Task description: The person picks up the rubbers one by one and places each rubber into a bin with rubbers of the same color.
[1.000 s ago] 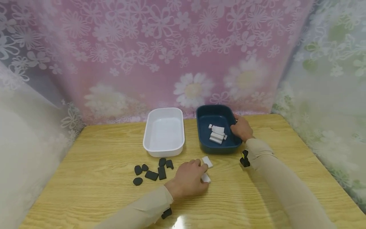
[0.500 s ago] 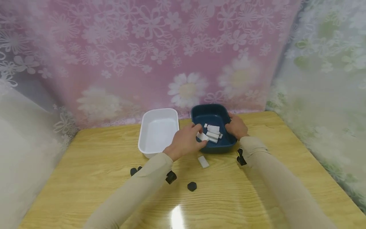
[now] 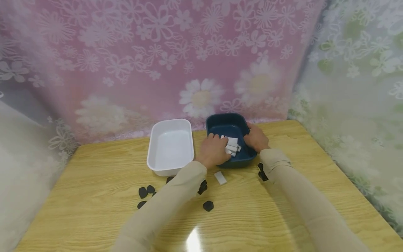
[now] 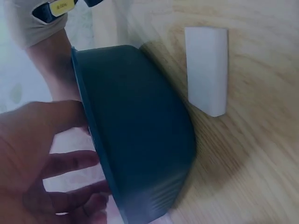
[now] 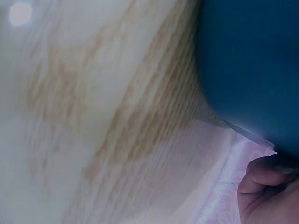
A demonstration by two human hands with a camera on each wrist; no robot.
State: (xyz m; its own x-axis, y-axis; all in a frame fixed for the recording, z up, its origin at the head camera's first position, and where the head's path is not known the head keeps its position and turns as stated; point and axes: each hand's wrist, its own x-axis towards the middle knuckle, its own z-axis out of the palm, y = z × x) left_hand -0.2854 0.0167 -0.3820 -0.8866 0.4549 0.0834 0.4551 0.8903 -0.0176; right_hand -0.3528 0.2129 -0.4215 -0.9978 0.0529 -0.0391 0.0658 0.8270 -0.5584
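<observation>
White blocks lie inside the blue tub; our right hand pinches its rim, probably to steady it, while our left hand hangs over the edge, fingers spread.

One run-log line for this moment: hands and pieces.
left hand: over blue tray, grip unclear | right hand: holds its right side | white pieces: inside | loose white piece: on table | black pieces: on table

Legible text: none. A yellow label bearing dark characters is fixed to the dark wrist device on the right sleeve; its characters are too blurred to read.
</observation>
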